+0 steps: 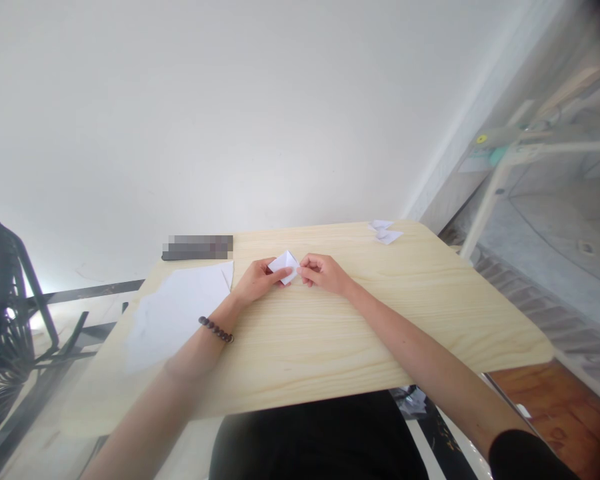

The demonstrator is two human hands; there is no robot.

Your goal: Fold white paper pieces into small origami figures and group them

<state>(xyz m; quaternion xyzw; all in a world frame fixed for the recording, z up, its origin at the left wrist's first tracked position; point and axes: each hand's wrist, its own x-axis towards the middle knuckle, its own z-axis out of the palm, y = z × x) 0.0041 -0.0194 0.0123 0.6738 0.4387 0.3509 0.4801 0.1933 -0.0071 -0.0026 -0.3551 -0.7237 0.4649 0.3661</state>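
A small folded piece of white paper (285, 265) is held just above the light wooden table (330, 340), near its far middle. My left hand (256, 281) pinches its left side, fingers closed on the paper; a dark bead bracelet (215, 329) circles that wrist. My right hand (322, 272) pinches the paper's right edge with curled fingers. Both hands meet at the paper.
Flat white paper sheets (175, 313) lie on the table's left part. A dark flat object (198, 247) rests at the far left edge. Small folded white paper pieces (385, 231) sit at the far right corner. A dark chair (5, 320) stands left; a white metal frame (490, 200) stands right.
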